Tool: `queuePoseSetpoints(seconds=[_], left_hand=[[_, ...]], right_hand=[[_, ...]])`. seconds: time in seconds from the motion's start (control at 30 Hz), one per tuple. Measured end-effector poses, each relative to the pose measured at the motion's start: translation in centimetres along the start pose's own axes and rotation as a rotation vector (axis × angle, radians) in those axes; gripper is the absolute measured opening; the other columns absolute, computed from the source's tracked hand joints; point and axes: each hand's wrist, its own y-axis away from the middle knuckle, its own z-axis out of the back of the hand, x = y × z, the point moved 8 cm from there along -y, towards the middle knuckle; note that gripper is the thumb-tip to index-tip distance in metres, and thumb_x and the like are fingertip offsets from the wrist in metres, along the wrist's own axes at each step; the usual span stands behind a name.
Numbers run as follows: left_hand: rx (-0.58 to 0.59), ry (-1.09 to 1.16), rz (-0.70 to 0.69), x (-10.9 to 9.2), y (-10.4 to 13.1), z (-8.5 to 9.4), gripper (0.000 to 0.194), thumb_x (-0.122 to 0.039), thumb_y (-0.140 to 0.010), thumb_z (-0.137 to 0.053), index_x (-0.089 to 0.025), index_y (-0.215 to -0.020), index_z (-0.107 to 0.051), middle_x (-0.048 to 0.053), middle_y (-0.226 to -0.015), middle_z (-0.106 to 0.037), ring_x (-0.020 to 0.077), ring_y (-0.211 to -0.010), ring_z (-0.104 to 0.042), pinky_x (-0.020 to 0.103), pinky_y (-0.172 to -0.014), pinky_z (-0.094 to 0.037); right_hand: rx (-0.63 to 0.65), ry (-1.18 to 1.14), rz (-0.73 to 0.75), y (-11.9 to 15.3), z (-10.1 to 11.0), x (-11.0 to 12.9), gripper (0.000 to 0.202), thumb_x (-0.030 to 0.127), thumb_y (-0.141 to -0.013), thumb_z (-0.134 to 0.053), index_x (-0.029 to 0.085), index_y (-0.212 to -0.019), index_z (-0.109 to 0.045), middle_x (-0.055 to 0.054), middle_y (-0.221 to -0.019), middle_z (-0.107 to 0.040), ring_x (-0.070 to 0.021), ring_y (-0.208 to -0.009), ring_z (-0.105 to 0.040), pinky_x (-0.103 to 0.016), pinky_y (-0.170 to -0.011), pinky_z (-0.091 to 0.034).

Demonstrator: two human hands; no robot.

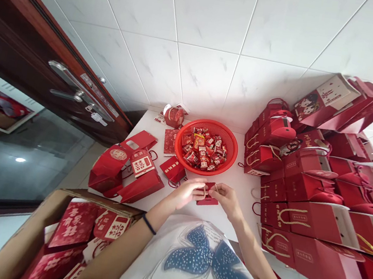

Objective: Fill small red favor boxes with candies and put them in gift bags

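My left hand [189, 193] and my right hand [228, 200] meet over a small red gift box [208, 200] near the front of the white table. The fingers of both hands are closed at the top of the box, each on a thin beige cord that looks like its handle. My hands partly hide the box's upper edge. Just beyond them stands a round red plastic basket [230, 163] with many small wrapped sweets [205, 152] in it.
Red gift boxes and bags [309, 192] are stacked along the right side. Opened red boxes [140, 184] and a flat red carton [172, 169] lie left of the basket. A cardboard box [31, 223] of red packaging stands at lower left. A tiled wall [203, 76] closes the back.
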Motion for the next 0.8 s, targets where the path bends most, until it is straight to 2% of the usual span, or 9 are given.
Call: queuePoseSetpoints(seconds=[0.07,0.23,0.37,0.5,0.57,0.67,0.8], left_hand=[[0.029,-0.050,-0.031,-0.1,0.3,-1.5,0.035,-0.025,-0.087,-0.059,-0.020,-0.121,-0.067,0.011,-0.117,-0.073,0.0228,-0.103,-0.071,0.038,-0.092,-0.056],[0.132,-0.185,-0.090,-0.8,1.1,-5.2,0.046,-0.028,-0.090,-0.057,-0.023,-0.135,-0.058,0.009,-0.136,-0.064,0.0237,-0.122,-0.062,0.039,-0.102,-0.049],[0.202,-0.108,-0.145,-2.4,1.6,-6.6,0.049,-0.024,-0.083,-0.061,-0.019,-0.132,-0.060,0.010,-0.129,-0.068,0.0242,-0.118,-0.063,0.041,-0.105,-0.046],[0.200,-0.042,-0.257,-4.5,1.9,-6.6,0.035,-0.028,-0.078,-0.066,-0.017,-0.112,-0.069,0.009,-0.112,-0.074,0.0237,-0.105,-0.068,0.041,-0.102,-0.047],[0.185,-0.040,-0.277,-4.9,2.0,-6.4,0.027,-0.031,-0.076,-0.068,-0.016,-0.099,-0.071,0.009,-0.100,-0.076,0.0227,-0.096,-0.070,0.040,-0.099,-0.048],[0.136,-0.036,-0.266,-4.6,1.8,-5.6,0.024,-0.032,-0.071,-0.072,-0.016,-0.088,-0.072,0.007,-0.090,-0.076,0.0210,-0.088,-0.070,0.037,-0.094,-0.049],[0.076,-0.044,-0.187,-2.9,1.2,-4.5,0.025,-0.034,-0.065,-0.076,-0.016,-0.082,-0.071,0.006,-0.085,-0.076,0.0204,-0.083,-0.070,0.035,-0.089,-0.049]], right_hand=[[-0.030,0.073,0.041,0.3,-0.3,0.6,0.027,0.044,-0.069,-0.071,0.018,-0.072,-0.063,-0.003,-0.070,-0.069,-0.0177,-0.066,-0.063,-0.030,-0.063,-0.050],[-0.239,0.368,0.110,1.7,0.9,2.0,0.014,0.034,-0.076,-0.059,0.021,-0.071,-0.059,0.000,-0.063,-0.064,-0.0154,-0.059,-0.059,-0.026,-0.058,-0.045],[-0.327,0.307,0.214,3.0,2.5,4.1,0.019,0.039,-0.086,-0.053,0.022,-0.079,-0.057,-0.001,-0.069,-0.065,-0.0146,-0.059,-0.060,-0.024,-0.056,-0.046],[-0.551,0.181,0.439,4.8,6.3,8.6,0.027,0.047,-0.092,-0.055,0.022,-0.085,-0.054,-0.003,-0.077,-0.067,-0.0152,-0.067,-0.061,-0.027,-0.062,-0.050],[-0.650,0.122,0.566,5.4,8.5,11.4,0.026,0.047,-0.093,-0.058,0.022,-0.089,-0.052,-0.002,-0.076,-0.067,-0.0145,-0.064,-0.061,-0.027,-0.060,-0.049],[-0.787,0.116,0.719,5.2,12.2,15.2,0.026,0.045,-0.092,-0.061,0.022,-0.090,-0.050,0.002,-0.070,-0.062,-0.0126,-0.058,-0.057,-0.027,-0.057,-0.047],[-0.946,0.159,0.824,2.3,17.4,18.2,0.025,0.047,-0.093,-0.056,0.024,-0.089,-0.046,0.006,-0.062,-0.053,-0.0124,-0.048,-0.051,-0.027,-0.049,-0.043]])
